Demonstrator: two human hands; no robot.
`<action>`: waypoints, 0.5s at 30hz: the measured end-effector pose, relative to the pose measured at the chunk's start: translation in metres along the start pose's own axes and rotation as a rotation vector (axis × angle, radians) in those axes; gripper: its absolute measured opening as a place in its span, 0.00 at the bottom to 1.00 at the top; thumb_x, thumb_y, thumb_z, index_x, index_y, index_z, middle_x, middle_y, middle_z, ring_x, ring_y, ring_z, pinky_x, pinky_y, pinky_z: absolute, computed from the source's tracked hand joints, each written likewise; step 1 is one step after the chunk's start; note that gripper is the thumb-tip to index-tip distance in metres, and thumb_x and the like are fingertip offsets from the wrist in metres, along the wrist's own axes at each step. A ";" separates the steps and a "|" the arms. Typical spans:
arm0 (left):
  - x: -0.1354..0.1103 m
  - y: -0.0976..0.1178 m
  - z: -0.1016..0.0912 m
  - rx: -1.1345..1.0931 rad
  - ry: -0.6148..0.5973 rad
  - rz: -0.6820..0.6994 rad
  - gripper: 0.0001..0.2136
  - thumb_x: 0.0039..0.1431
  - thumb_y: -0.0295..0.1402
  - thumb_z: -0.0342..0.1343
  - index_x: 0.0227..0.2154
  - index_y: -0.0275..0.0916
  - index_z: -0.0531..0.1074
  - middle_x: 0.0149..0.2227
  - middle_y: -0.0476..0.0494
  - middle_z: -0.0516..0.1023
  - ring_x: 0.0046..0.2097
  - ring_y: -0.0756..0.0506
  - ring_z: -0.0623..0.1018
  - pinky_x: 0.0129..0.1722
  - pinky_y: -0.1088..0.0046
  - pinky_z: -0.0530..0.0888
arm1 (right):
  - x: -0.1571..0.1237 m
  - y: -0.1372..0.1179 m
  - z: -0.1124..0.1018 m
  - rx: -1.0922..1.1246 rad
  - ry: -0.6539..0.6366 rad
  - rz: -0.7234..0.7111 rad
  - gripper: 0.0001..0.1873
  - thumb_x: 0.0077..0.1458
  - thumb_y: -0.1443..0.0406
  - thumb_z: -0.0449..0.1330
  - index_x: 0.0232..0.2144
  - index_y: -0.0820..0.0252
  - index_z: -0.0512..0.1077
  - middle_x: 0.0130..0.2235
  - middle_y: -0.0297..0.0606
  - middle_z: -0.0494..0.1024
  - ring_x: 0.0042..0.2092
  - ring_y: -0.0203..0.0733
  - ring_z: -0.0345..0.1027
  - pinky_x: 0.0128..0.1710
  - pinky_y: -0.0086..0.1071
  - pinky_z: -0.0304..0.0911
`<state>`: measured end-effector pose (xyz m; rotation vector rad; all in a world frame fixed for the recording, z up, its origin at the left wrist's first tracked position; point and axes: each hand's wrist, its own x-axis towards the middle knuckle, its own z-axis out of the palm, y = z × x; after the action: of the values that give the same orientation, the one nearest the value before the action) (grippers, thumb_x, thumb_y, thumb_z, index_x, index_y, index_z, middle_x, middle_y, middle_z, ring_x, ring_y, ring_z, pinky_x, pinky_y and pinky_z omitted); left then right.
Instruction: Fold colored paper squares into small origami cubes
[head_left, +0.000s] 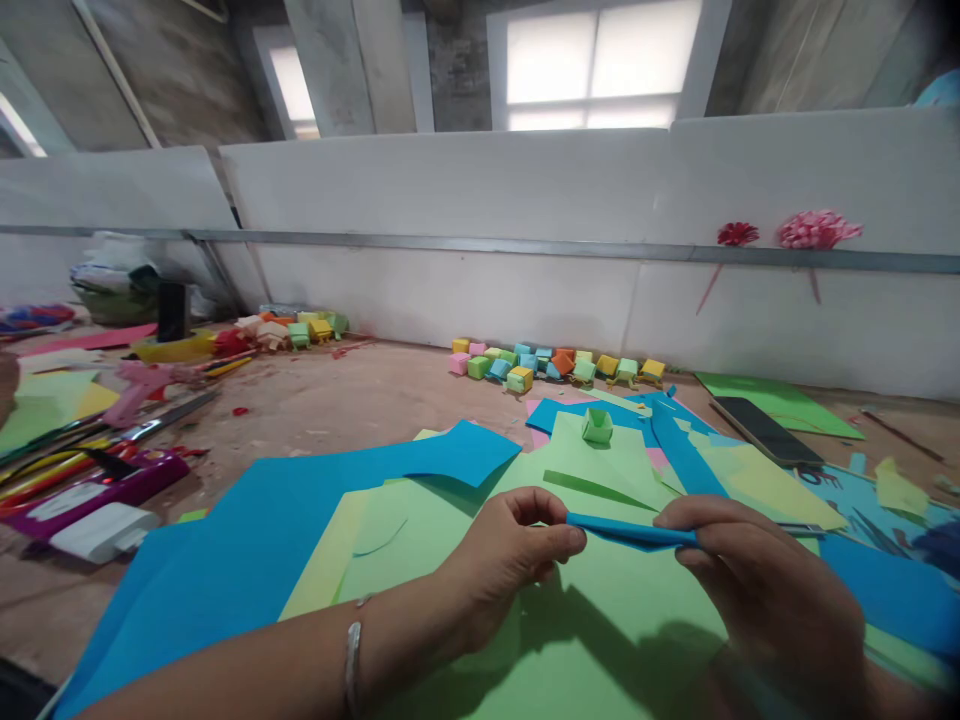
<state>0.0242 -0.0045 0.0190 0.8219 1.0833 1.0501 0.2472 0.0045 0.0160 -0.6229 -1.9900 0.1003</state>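
Note:
A narrow folded strip of blue paper (pixel 634 530) is stretched level between my two hands, above a light green sheet (pixel 600 610). My left hand (pixel 517 545), with a bangle on the wrist, pinches the strip's left end between thumb and forefinger. At the other end, the fingers of my right hand (pixel 757 580) close on the strip. A thin metallic tool (pixel 799 530) shows beside my right fingers; whether that hand holds it I cannot tell. Just beyond the strip lies a dark green paper strip (pixel 596 488), and behind it stands a small open green paper box (pixel 598 426).
Large blue sheets (pixel 262 540) spread to the left. Several small coloured paper cubes (pixel 555 362) line the wall. A phone (pixel 765 432) lies at right. On the left are a pink glue gun (pixel 139 388), a white charger (pixel 105 532) and a purple object (pixel 146 480).

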 end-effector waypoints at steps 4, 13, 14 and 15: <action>0.002 0.000 -0.001 0.023 0.024 0.102 0.13 0.34 0.30 0.69 0.22 0.36 0.70 0.18 0.55 0.69 0.21 0.55 0.64 0.22 0.78 0.58 | 0.001 0.002 0.001 -0.005 0.027 -0.013 0.07 0.58 0.71 0.60 0.34 0.53 0.69 0.38 0.37 0.80 0.37 0.40 0.76 0.38 0.29 0.73; 0.010 0.002 -0.007 0.028 0.069 0.193 0.13 0.34 0.35 0.71 0.23 0.35 0.75 0.19 0.54 0.68 0.21 0.55 0.61 0.22 0.76 0.56 | 0.001 0.007 0.005 0.053 0.059 0.051 0.07 0.56 0.72 0.62 0.33 0.54 0.70 0.37 0.37 0.80 0.38 0.40 0.77 0.38 0.29 0.73; 0.011 0.002 -0.007 0.015 0.050 0.195 0.13 0.35 0.35 0.71 0.23 0.35 0.75 0.19 0.54 0.68 0.22 0.56 0.60 0.23 0.76 0.56 | 0.001 0.007 0.005 0.056 0.055 0.051 0.08 0.56 0.72 0.62 0.33 0.53 0.70 0.37 0.37 0.80 0.38 0.40 0.77 0.38 0.29 0.73; 0.011 0.002 -0.008 0.002 0.030 0.199 0.13 0.35 0.35 0.72 0.23 0.35 0.75 0.19 0.54 0.68 0.22 0.56 0.60 0.23 0.76 0.56 | 0.001 0.007 0.005 0.054 0.052 0.047 0.08 0.56 0.72 0.62 0.32 0.53 0.70 0.37 0.37 0.80 0.37 0.40 0.77 0.38 0.29 0.73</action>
<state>0.0176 0.0068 0.0157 0.9321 1.0431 1.2313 0.2450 0.0116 0.0122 -0.6309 -1.9167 0.1645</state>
